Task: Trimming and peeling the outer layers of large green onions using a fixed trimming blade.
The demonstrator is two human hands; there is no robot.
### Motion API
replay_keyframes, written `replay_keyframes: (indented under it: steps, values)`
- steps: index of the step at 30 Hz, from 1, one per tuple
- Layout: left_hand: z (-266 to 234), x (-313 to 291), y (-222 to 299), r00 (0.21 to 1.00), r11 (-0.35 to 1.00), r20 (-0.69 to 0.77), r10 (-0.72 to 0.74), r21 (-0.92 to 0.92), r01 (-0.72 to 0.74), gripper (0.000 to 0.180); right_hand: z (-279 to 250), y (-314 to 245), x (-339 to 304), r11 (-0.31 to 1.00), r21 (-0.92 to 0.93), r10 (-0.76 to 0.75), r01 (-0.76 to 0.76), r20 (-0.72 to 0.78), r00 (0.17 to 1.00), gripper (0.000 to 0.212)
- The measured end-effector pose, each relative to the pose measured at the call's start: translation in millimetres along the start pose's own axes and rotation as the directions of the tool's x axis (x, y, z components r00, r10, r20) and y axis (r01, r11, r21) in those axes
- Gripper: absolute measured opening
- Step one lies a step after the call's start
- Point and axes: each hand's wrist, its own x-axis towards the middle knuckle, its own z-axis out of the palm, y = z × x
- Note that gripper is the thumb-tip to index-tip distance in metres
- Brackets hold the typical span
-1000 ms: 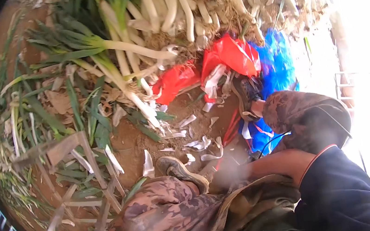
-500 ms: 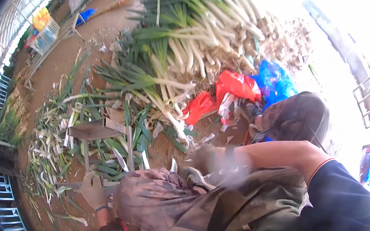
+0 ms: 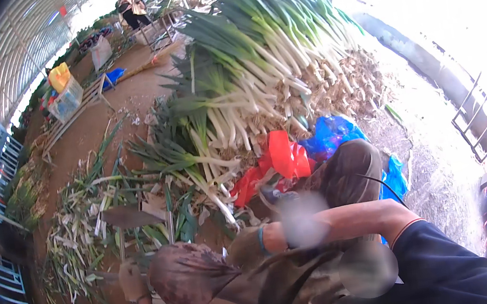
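My left hand (image 3: pixel 131 282), in a pale glove, is beside my left knee. Its fingers look closed around a metal bar of a low metal stand (image 3: pixel 134 216), though the grip is partly blurred. Over my lap, between the knees, is my gloved right hand (image 3: pixel 245 247); its fingers are turned away and I cannot see anything in it. A large pile of leeks (image 3: pixel 280 55) lies ahead, roots toward me and leaves fanning away. Its nearest leeks (image 3: pixel 218 201) end just beyond my right hand. Red plastic bags (image 3: pixel 281 158) and a blue plastic bag (image 3: pixel 332 134) lie before my right knee.
Trimmed leek leaves (image 3: pixel 81 225) litter the ground on the left. Blue metal racks (image 3: pixel 9 287) line the left edge, and a metal rack (image 3: pixel 478 115) stands at right. Further off are a crate with a yellow bag (image 3: pixel 60 77) and another person (image 3: pixel 132 7).
The view has tilted up, showing more of the far ground. My right hand has drawn back toward my lap, and my right knee has shifted left. The left hand stays by the stand.
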Motion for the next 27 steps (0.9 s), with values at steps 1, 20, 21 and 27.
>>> replay_keyframes:
  steps: [1,20,21,27]
  values:
    - [5,-2,3,1.000,1.000,-0.006,-0.027,-0.004,0.027,0.022,5,4,-4,0.999,0.022,-0.029,0.030,-0.023,0.999,0.027]
    - [30,68,31,0.935,0.830,-0.129,-0.330,0.431,0.353,0.022,-167,-5,-295,0.597,-0.288,0.744,-0.749,-0.149,0.651,0.026]
    - [33,70,41,0.918,0.798,-0.125,-0.376,0.460,0.389,0.023,-162,-9,-312,0.615,-0.206,0.745,-0.761,-0.163,0.646,0.028]
    - [17,65,57,0.925,0.851,0.047,-0.378,0.410,0.327,0.031,-143,-22,-322,0.705,0.051,0.704,-0.707,-0.168,0.690,0.040]
